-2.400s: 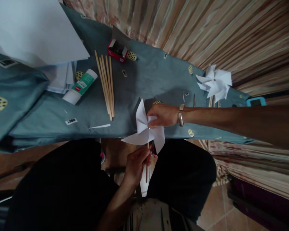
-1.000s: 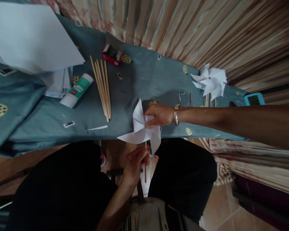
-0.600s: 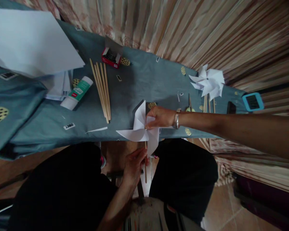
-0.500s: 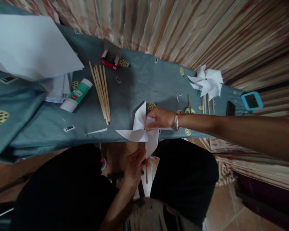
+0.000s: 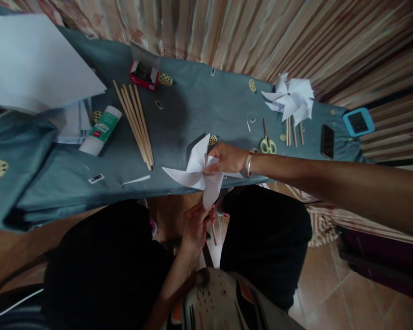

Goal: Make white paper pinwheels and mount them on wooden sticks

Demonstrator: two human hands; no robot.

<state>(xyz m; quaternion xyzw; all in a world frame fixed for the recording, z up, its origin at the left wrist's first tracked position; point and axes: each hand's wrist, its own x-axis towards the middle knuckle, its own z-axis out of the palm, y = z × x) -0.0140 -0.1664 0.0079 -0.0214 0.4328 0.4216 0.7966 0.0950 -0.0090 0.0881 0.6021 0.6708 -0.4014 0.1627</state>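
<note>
Pinches the pinwheel point(image 5: 198, 177) near its centre with right grip point(image 5: 230, 158) and clamps the stick point(image 5: 214, 234) in left grip point(image 5: 194, 225), apparently adjusting their join, needing steady alignment next.

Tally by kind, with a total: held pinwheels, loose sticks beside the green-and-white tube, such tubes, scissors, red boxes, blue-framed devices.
Held pinwheel: 1
Loose sticks: 5
Green-and-white tube: 1
Scissors: 1
Red box: 1
Blue-framed device: 1
Total: 10
</note>
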